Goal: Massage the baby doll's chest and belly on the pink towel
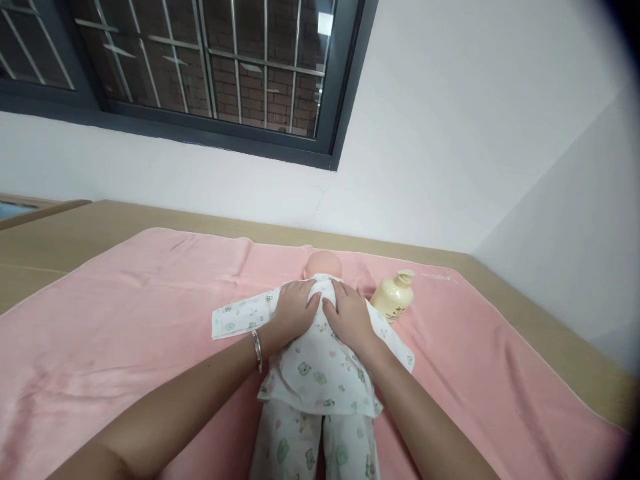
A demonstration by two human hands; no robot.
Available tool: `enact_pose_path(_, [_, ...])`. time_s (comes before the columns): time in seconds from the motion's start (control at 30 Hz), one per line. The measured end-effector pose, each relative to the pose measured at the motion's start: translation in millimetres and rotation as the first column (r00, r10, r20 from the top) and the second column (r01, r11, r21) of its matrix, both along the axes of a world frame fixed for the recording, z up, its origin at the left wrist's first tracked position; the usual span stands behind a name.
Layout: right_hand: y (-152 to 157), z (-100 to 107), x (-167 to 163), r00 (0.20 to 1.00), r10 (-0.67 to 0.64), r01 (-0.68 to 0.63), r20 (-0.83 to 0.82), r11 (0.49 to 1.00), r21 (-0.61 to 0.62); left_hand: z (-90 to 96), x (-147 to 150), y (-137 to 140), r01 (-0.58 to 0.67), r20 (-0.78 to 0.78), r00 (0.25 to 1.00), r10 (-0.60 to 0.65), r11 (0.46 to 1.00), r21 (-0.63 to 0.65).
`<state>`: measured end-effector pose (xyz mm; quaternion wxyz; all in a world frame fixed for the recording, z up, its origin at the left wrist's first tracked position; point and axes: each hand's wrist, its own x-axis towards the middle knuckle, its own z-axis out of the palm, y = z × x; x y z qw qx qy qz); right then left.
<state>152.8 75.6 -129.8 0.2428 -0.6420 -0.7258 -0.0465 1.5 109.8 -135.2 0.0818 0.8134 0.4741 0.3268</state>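
Note:
A baby doll (324, 264) lies on a pink cloth, its bald head at the far end. It wears a white long-sleeved top (320, 380) printed with small green animals, and matching trousers (290, 443). My left hand (295, 308) rests flat on the left side of the doll's upper body, fingers stretched towards its shoulder. On the right side my right hand (349, 317) lies flat in the same way, the two thumbs close together near the middle. Neither hand grips anything. The doll's face is not visible.
A cream pump bottle (394, 297) stands just right of the doll's shoulder. The pink cloth (150, 300) covers most of a wooden table (115, 217). Behind it rises a white wall (425, 133) with a dark-framed barred window (335, 127).

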Motion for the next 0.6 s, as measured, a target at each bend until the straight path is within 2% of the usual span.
enact_pose_path(0.17, [-4.1, -7.3, -2.1, 0.998, 0.055, -0.055, 0.004, 0.991, 0.12, -4.2, 0.9, -1.5, 0.0, -0.008, 1.0, 0.001, 0.995, 0.095])
enact_pose_path(0.33, [-9.8, -10.5, -8.3, 0.998, -0.063, 0.064, -0.012, 0.967, 0.247, -2.5, 1.0, -7.6, -0.059, -0.089, 0.993, 0.078, 0.98, 0.192])
enact_pose_path(0.47, [-15.2, -4.5, -12.7, 0.985, -0.165, 0.152, 0.044, 0.964, 0.218, 2.1, 0.8, -12.6, -0.106, -0.142, 0.98, 0.138, 0.971, 0.214])
enact_pose_path(0.6, [-18.4, 5.0, -14.8, 0.978, -0.175, 0.153, 0.114, 0.972, 0.177, 6.9, 1.1, -15.8, -0.109, -0.19, 0.972, 0.138, 0.982, 0.153])
